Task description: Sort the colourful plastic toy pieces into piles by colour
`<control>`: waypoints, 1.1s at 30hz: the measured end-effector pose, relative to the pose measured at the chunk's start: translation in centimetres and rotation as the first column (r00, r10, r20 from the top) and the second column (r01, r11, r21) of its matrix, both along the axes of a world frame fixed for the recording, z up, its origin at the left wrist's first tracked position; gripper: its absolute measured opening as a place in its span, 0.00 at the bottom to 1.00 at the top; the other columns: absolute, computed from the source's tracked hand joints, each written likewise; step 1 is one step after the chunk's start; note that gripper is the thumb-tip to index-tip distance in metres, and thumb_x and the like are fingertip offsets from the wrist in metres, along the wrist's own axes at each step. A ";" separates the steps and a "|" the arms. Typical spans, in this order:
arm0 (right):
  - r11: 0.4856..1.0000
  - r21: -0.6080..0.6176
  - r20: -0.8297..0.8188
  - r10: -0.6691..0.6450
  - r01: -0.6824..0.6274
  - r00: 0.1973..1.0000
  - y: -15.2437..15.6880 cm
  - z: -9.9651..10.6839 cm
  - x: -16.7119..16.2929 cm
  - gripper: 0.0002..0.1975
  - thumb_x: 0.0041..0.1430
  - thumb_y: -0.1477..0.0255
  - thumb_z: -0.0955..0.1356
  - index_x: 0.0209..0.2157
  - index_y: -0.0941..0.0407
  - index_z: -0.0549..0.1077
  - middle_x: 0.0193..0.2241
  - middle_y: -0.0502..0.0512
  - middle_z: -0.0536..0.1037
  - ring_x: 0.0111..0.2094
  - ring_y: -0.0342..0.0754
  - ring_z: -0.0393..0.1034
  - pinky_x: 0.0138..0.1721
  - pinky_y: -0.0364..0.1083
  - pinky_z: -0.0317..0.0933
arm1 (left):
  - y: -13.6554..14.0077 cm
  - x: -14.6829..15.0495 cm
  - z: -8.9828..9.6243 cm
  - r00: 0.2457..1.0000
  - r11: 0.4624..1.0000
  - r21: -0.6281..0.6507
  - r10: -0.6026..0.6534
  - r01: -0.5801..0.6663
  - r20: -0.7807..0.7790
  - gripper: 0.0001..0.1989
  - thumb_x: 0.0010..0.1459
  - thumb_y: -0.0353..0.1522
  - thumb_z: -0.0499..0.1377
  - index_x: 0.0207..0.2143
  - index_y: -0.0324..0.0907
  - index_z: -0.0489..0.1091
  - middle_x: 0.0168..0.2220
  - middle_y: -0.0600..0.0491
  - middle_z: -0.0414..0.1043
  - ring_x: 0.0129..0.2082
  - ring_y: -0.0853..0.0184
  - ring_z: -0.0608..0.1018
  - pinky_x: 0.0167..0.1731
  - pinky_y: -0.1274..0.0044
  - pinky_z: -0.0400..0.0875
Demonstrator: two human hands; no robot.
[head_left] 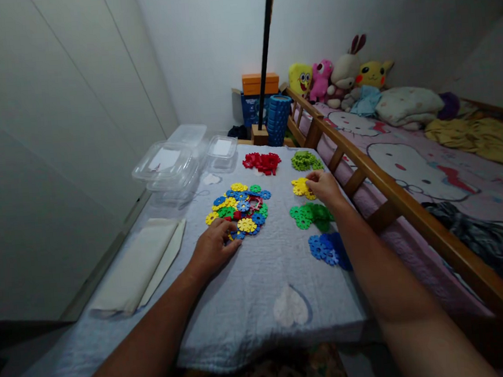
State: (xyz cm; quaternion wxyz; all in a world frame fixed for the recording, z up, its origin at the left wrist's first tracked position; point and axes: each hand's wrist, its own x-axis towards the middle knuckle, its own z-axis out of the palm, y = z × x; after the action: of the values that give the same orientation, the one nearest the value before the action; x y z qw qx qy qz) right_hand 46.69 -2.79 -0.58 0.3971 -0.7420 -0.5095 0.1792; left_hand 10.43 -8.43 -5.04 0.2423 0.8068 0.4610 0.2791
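Observation:
A mixed pile of plastic snowflake discs (247,226) in yellow, blue and green, with some red pieces, lies mid-table. My left hand (214,243) rests at the pile's near left edge, thumb apart from the bent fingers; no piece shows in its grip. On the right, my right hand (324,186) has its fingertips pinched on a yellow snowflake disc (302,189) at a small yellow group. Nearer to me lie green snowflake discs (302,216) and blue snowflake discs (323,249), partly behind my right forearm. Red pieces (262,163) and light green pieces (305,161) form separate heaps farther back.
Clear plastic boxes (167,166) with lids stand at the back left. A folded cream cloth (138,267) lies at the left. Along the table's right side runs a wooden bed rail (362,159). Behind the table are a black pole (266,54) and a blue foam roller (279,119).

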 end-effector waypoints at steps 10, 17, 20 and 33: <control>0.968 -0.053 0.125 -0.237 0.245 0.964 3.9 -2.5 3.8 0.11 0.45 0.79 0.67 0.34 0.58 0.75 0.28 0.52 0.77 0.31 0.48 0.72 0.37 0.44 0.66 | 0.0 -0.1 -0.1 1.000 1.000 -0.017 0.006 -0.006 0.019 0.11 0.54 0.32 0.65 0.41 0.43 0.74 0.42 0.52 0.73 0.34 0.66 0.76 0.37 0.74 0.71; 0.981 0.027 0.204 -0.192 0.191 0.960 2.4 -1.8 2.2 0.08 0.46 0.76 0.67 0.32 0.57 0.76 0.34 0.57 0.79 0.38 0.52 0.73 0.44 0.48 0.66 | -0.1 0.0 0.0 1.000 1.000 -0.016 0.005 -0.005 0.009 0.09 0.55 0.31 0.64 0.40 0.44 0.74 0.42 0.51 0.73 0.35 0.65 0.76 0.37 0.74 0.71; 0.997 0.074 0.217 -0.041 0.026 0.975 0.4 -1.2 -1.0 0.07 0.50 0.75 0.67 0.33 0.57 0.76 0.34 0.56 0.80 0.38 0.51 0.72 0.44 0.48 0.65 | 0.0 0.0 -0.1 1.000 1.000 -0.017 0.004 -0.004 -0.002 0.10 0.55 0.31 0.64 0.41 0.44 0.74 0.42 0.51 0.73 0.35 0.65 0.76 0.37 0.73 0.71; 0.839 -0.154 0.493 0.523 -0.522 0.695 -6.8 -3.5 -13.2 0.19 0.60 0.81 0.67 0.51 0.56 0.77 0.48 0.61 0.73 0.50 0.53 0.66 0.54 0.49 0.61 | 0.1 -0.2 -0.4 1.000 1.000 0.018 -0.007 0.007 0.007 0.10 0.55 0.31 0.64 0.41 0.43 0.74 0.42 0.50 0.74 0.38 0.63 0.77 0.38 0.73 0.71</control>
State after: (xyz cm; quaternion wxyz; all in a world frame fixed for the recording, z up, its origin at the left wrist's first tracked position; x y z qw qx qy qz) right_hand 33.51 -9.64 -4.11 0.1774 -0.5868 -0.7861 0.0793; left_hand 10.24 -8.36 -5.49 0.2373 0.8096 0.4549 0.2851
